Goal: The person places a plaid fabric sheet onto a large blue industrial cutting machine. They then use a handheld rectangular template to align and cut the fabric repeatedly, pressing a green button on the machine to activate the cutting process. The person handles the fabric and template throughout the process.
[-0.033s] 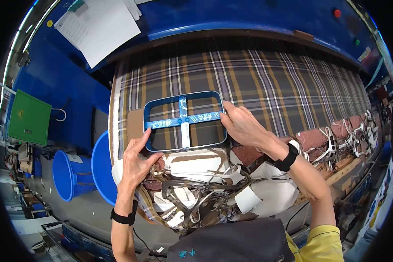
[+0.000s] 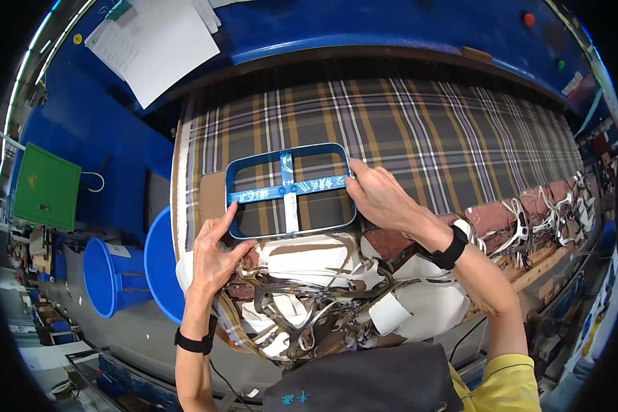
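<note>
A blue rectangular cutting die [image 2: 261,195] with rounded corners and crossed bars lies on plaid fabric [image 2: 391,137] in brown, grey, purple and white. My left hand [image 2: 216,254] grips its lower left corner, thumb and fingers spread around the rim. On the opposite side, my right hand [image 2: 384,196] has hold of the right rim, its fingertips partly hidden. A brown patch of board [image 2: 213,195] shows just left of the die. Below the die's near edge lie white offcuts [image 2: 309,257] and tangled plaid scraps [image 2: 302,309].
A blue machine beam [image 2: 364,27] spans the far side, with papers [image 2: 161,51] on it and a red button [image 2: 529,20] at right. Blue bins [image 2: 97,278] and a green box [image 2: 46,184] are at left. More scraps [image 2: 522,230] hang along the front edge at right.
</note>
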The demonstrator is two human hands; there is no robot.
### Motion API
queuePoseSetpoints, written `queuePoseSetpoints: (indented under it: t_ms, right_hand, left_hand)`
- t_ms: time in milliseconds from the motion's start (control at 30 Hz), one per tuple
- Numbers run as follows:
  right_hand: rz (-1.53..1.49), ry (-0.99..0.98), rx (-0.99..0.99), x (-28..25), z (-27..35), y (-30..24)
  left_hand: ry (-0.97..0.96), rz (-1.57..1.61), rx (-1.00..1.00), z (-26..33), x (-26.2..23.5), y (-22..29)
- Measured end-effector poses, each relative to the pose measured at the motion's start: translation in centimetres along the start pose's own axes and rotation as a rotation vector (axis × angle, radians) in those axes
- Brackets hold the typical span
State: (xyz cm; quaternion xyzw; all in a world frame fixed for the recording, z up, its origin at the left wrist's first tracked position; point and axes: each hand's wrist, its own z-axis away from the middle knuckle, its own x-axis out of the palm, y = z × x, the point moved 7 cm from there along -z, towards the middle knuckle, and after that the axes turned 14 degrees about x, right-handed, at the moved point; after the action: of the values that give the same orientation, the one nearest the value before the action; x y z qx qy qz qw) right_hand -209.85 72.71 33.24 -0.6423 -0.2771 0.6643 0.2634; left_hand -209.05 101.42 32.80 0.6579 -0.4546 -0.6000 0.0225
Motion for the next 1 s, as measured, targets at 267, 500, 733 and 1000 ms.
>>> queuePoseSetpoints:
  t_ms: [267, 500, 733, 1000]
  right_hand:
    - [-0.041, 0.007, 0.074, -0.1, 0.1, 0.1]
    - [-0.140, -0.072, 0.256, -0.8, 0.7, 0.0]
    - [0.153, -0.088, 0.053, 0.3, 4.3, -2.1]
    - [0.225, -0.004, 0.103, 1.6, 4.1, -1.8]
  left_hand:
    - [0.013, 0.019, -0.013, 0.2, 0.2, -0.2]
    - [0.016, 0.326, -0.078, 0.1, 0.0, -0.8]
    - [0.069, 0.643, -0.418, -1.1, 0.0, -1.9]
    - [0.091, 0.673, -0.490, -0.3, 0.4, -2.8]
